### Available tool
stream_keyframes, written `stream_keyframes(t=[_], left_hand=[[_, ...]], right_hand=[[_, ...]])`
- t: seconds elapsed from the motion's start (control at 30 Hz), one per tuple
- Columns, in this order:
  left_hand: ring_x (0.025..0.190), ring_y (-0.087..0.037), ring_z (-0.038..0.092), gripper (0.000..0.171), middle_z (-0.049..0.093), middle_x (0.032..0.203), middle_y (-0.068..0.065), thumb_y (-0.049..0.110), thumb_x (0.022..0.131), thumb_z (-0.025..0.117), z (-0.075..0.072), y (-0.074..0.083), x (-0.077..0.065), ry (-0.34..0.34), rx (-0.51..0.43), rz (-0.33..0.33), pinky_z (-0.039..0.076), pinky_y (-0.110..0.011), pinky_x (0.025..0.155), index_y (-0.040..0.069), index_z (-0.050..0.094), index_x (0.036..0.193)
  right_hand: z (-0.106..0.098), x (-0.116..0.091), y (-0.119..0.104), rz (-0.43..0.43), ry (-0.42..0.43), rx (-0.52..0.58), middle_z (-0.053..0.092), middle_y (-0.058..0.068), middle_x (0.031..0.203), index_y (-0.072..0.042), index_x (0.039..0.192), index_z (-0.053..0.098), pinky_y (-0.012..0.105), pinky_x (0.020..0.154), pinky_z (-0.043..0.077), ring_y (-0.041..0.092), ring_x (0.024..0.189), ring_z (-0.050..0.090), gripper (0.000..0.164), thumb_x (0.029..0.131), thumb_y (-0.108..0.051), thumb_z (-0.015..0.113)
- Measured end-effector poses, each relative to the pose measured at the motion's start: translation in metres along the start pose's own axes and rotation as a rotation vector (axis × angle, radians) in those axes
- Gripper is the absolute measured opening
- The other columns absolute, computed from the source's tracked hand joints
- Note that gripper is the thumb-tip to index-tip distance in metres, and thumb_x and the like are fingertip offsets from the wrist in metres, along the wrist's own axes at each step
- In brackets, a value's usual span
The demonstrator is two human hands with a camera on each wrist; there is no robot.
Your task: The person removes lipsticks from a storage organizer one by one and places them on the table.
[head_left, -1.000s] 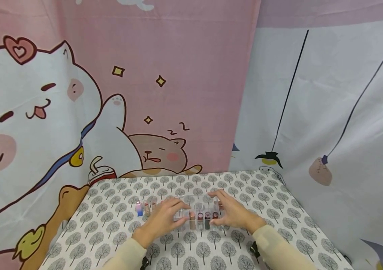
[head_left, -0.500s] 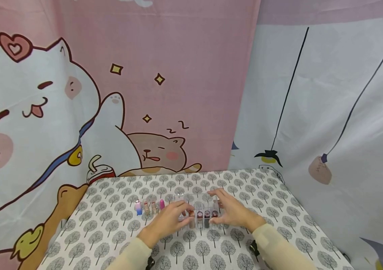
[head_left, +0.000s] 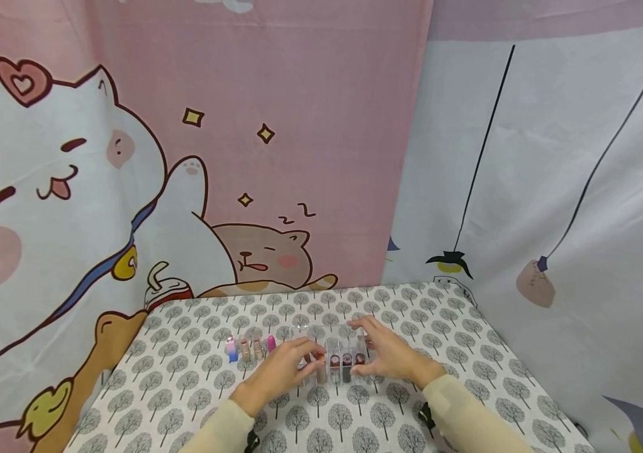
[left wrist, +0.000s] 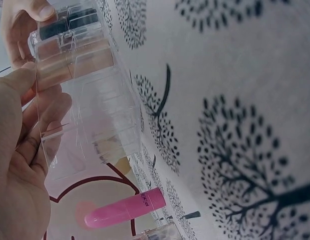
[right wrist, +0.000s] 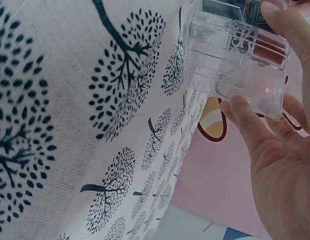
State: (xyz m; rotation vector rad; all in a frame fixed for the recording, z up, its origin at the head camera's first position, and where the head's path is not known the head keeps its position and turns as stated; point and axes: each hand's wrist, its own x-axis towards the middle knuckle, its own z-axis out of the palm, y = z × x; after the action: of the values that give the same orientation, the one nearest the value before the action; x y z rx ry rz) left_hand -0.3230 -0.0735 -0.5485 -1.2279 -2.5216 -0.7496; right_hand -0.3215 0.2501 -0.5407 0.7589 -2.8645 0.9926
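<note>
A clear plastic lipstick organizer (head_left: 337, 380) stands on the table, several lip products in its front slots. My left hand (head_left: 283, 366) is at its left part, pinching the top of a brownish-gold lipstick (left wrist: 77, 64) that sits in a slot. In the left wrist view the other left fingers lie behind the clear walls. My right hand (head_left: 394, 356) grips the organizer's right end, thumb on the front and fingers spread toward the back. Seen by the right wrist camera, the thumb touches near a dark-based tube (right wrist: 255, 11), beside a dark red one (right wrist: 269, 47).
Left of the organizer, a row of lip products stands on the tree-print tablecloth (head_left: 321, 415): a pink tube (head_left: 271, 343), two clear-capped lipsticks (head_left: 257, 348) and a pink-and-blue tube (head_left: 232, 350). A cartoon-printed curtain (head_left: 321, 126) hangs behind the table.
My left hand has shifted slightly right, its fingers coming onto the lipstick's top. The pink tube behind it has come into sight. My right hand stays on the organizer.
</note>
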Motion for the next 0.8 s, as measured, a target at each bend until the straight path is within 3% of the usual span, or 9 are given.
stream_keyframes(t=[0.13,0.3,0.53,0.8], left_hand=[[0.099,-0.006,0.079,0.026,0.085,0.121,0.001,0.025,0.112,0.081,0.0007,-0.0007,-0.0008,0.014,0.005,0.02,0.074,-0.029,0.089,0.014,0.081,0.134],[0.098,-0.012,0.081,0.024,0.085,0.119,-0.002,0.022,0.111,0.081,-0.0002,-0.0009,-0.0004,0.035,0.009,0.054,0.075,-0.032,0.088,0.012,0.081,0.132],[0.102,-0.016,0.083,0.024,0.085,0.121,-0.001,0.021,0.111,0.082,-0.002,-0.0007,-0.0009,0.015,0.01,0.034,0.075,-0.034,0.093,0.013,0.081,0.133],[0.11,-0.014,0.083,0.028,0.085,0.125,0.001,0.022,0.11,0.082,-0.0028,-0.0014,-0.0018,0.035,0.052,0.045,0.072,-0.028,0.1,0.014,0.08,0.137]], right_hand=[[0.0005,-0.0004,0.0005,-0.004,0.001,0.002,0.055,0.009,0.174,-0.022,0.174,0.046,0.055,0.113,0.07,0.039,0.139,0.075,0.107,0.087,-0.052,0.102],[0.0001,-0.0001,0.0003,-0.005,-0.001,0.004,0.054,0.009,0.174,-0.021,0.174,0.045,0.053,0.112,0.071,0.04,0.139,0.075,0.108,0.088,-0.053,0.102],[0.0004,0.0004,-0.0003,0.002,-0.001,0.009,0.054,0.01,0.174,-0.022,0.174,0.045,0.055,0.113,0.07,0.04,0.139,0.075,0.108,0.088,-0.051,0.102],[0.0009,0.0005,-0.0001,0.008,0.001,0.012,0.055,0.01,0.174,-0.022,0.174,0.046,0.057,0.114,0.07,0.039,0.139,0.074,0.108,0.087,-0.05,0.103]])
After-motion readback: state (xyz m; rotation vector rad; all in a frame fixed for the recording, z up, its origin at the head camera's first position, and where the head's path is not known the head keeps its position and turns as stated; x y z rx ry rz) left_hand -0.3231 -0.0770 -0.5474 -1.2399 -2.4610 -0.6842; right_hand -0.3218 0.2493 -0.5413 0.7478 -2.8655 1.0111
